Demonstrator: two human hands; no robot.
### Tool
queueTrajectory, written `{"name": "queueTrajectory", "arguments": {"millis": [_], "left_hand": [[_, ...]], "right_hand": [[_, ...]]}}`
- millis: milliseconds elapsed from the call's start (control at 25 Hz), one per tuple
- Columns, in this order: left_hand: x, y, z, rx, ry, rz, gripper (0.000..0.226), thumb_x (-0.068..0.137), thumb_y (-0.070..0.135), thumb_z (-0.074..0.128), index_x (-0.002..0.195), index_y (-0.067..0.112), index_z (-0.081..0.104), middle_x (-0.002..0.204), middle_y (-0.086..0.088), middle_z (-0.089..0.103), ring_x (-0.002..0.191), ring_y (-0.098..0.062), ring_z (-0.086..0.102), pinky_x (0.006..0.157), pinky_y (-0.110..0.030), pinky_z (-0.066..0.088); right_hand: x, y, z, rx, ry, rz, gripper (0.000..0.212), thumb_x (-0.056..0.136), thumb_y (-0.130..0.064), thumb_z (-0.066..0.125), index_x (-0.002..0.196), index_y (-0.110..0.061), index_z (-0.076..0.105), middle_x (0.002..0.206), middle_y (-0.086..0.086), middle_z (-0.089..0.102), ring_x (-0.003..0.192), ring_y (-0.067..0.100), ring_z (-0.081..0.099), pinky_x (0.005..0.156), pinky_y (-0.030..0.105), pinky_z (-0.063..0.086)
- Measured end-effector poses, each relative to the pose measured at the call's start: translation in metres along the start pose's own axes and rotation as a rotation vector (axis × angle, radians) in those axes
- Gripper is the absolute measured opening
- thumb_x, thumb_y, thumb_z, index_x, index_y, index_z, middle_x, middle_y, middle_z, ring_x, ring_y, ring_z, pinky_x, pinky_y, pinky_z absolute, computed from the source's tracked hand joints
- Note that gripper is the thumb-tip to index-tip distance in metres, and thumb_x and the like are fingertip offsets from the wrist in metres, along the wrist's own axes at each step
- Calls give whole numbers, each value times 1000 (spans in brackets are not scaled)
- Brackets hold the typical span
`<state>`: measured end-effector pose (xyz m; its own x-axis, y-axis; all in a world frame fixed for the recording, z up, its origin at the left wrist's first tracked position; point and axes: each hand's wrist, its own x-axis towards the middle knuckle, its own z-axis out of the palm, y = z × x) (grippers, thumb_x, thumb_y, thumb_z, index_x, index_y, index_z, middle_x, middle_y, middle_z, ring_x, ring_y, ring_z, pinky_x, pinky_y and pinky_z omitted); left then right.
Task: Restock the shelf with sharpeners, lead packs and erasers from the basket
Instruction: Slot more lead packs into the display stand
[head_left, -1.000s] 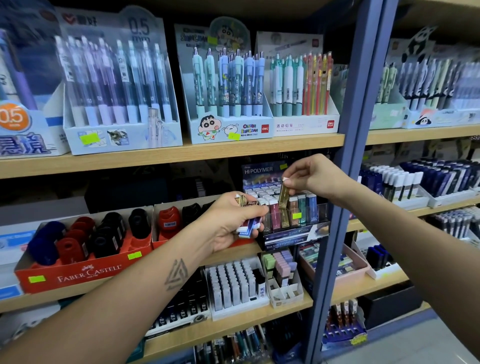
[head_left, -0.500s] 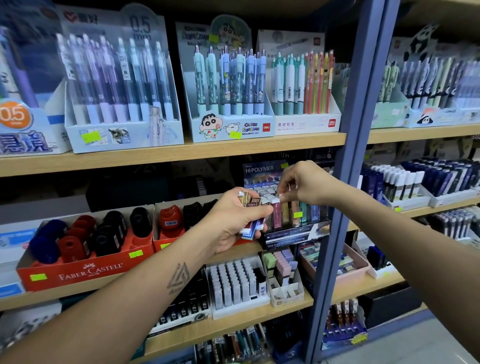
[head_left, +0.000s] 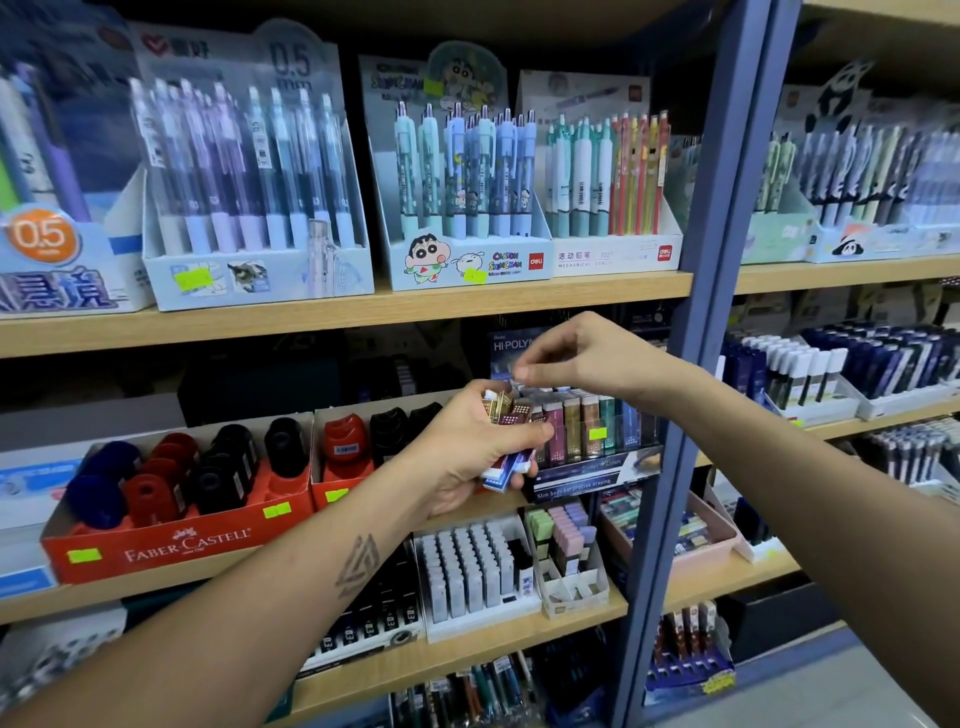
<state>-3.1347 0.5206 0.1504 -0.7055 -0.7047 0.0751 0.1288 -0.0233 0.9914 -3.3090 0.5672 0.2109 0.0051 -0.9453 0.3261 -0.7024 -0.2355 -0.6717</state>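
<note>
Slim lead packs (head_left: 511, 439), gold, maroon and blue, bunched in left hand (head_left: 467, 457), fingers curled round them, before the display rack (head_left: 587, 441). Several packs, exact count unclear. Right hand (head_left: 582, 358) above, fingertips pinched together; contents indiscernible.

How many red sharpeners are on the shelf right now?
4 show: three in the Faber-Castell tray, at and, and one in the next tray. Others may be hidden behind the left hand.

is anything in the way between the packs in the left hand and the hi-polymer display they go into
Nothing visible blocks the way. The left hand grips a bunch of lead packs right in front of the Hi-Polymer display, whose top is open. Only the right hand hovers above its rows, fingers near the bunch.
</note>
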Motion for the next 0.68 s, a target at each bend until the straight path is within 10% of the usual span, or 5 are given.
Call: {"name": "queueTrajectory", "arguments": {"millis": [200, 400, 680], "left_hand": [[-3, 5, 3, 5, -65, 28, 41, 84, -3, 73, 118, 5, 50, 74, -14, 64, 54, -21, 58, 38, -24, 43], [-4, 6, -4, 2, -76, -62, 34, 84, -3, 73, 113, 2, 56, 74, -16, 63, 55, -22, 58, 38, -23, 44], [2, 1, -6, -39, 16, -88, 38, 89, -4, 66, 125, -2, 53, 69, -15, 59, 48, -19, 52, 35, -19, 35]], "right_hand": [[1, -3, 12, 129, -125, 77, 9, 80, -8, 80, 88, -4, 77, 82, 12, 75, 72, 13, 67, 68, 22, 53], [1, 2, 2, 628, 28, 171, 1, 88, 0, 67, 88, 0, 67, 91, 19, 73, 88, 31, 70, 94, 45, 53], [-8, 17, -9, 670, 73, 209, 22, 94, -9, 64, 115, -6, 69, 80, 6, 64, 64, 20, 62, 51, 28, 54]]}}
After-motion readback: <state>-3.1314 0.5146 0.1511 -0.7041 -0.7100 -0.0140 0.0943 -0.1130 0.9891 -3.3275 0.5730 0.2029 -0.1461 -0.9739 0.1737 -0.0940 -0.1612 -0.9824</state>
